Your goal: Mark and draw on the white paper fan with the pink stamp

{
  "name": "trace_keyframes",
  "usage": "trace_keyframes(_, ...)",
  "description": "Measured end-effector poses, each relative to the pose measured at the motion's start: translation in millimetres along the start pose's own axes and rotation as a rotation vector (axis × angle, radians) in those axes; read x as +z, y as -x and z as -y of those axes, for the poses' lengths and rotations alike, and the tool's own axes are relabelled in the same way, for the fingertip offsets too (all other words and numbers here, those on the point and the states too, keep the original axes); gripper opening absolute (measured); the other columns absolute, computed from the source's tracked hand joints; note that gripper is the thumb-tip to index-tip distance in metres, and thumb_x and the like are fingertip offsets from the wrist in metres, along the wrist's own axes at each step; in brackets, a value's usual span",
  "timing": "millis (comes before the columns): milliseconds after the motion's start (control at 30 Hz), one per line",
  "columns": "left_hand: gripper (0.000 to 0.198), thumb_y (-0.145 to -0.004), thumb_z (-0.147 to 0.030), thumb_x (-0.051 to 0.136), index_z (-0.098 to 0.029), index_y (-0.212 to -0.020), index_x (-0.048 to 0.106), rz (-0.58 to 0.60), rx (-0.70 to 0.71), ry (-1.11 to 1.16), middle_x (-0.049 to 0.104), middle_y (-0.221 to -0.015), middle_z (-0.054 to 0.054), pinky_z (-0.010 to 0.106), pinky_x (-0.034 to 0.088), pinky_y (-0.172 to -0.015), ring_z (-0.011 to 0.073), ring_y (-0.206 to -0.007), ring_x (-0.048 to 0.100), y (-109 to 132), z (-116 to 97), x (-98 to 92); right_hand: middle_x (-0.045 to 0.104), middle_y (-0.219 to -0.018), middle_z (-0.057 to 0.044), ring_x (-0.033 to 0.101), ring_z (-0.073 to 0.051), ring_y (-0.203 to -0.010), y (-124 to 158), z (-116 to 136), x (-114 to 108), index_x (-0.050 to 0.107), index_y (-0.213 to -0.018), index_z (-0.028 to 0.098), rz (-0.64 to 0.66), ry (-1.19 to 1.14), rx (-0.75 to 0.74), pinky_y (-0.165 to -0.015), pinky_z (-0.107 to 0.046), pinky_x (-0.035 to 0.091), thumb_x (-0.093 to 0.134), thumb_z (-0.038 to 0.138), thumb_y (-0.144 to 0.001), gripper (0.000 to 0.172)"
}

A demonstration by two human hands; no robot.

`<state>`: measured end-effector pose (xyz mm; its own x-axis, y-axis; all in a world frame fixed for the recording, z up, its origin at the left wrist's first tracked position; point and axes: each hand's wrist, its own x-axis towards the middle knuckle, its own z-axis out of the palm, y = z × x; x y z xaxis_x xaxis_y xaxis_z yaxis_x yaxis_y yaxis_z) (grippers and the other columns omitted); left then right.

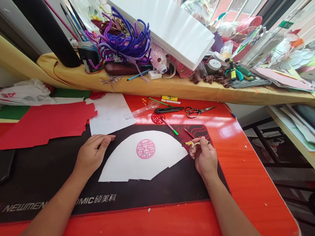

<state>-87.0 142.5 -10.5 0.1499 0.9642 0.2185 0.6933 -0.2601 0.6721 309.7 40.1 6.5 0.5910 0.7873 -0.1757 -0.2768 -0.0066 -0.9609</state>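
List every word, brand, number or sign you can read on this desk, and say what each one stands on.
"NEWMEN" and "OMIC", with letters between them hidden by the left forearm, on the black desk mat.
"硕美科", on the same mat.
"囍", a pink double-happiness sign, on the white paper fan shape.
Too small to read: the print on the yellow stick and the white plastic bag.
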Motion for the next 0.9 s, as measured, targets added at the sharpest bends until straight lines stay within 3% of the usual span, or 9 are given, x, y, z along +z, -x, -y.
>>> trace_keyframes(600,0.046,-0.110,-0.060,0.051,-0.029,-0.105,0.085,-0.002,0.003,0.001,0.085,-0.108,0.005,0.044,0.061,-0.099,0.0297,-0.111,0.076,-0.2,0.2,0.2,0.059,-0.053,0.003,0.053,-0.013,-0.045,-1.2,-2.3,-2.5,0.075,-0.086,0.021,0.025,0.040,-0.044,-0.042,-0.025,0.038,0.083,0.074,-0.088,0.054)
trace_keyframes(900,0.046,-0.111,-0.061,0.050,-0.029,-0.107,0.084,-0.001,0.005,-0.013,0.085,-0.108,0.004,0.042,0.061,-0.098,0.0288,-0.112,0.076,0.0,0.3,-0.2,0.060,-0.053,0.003,0.054,-0.012,-0.047,0.7,-0.6,0.3,0.078,-0.084,0.020,-0.016,0.016,-0.015,-0.044,-0.024,0.040,0.088,0.075,-0.081,0.056)
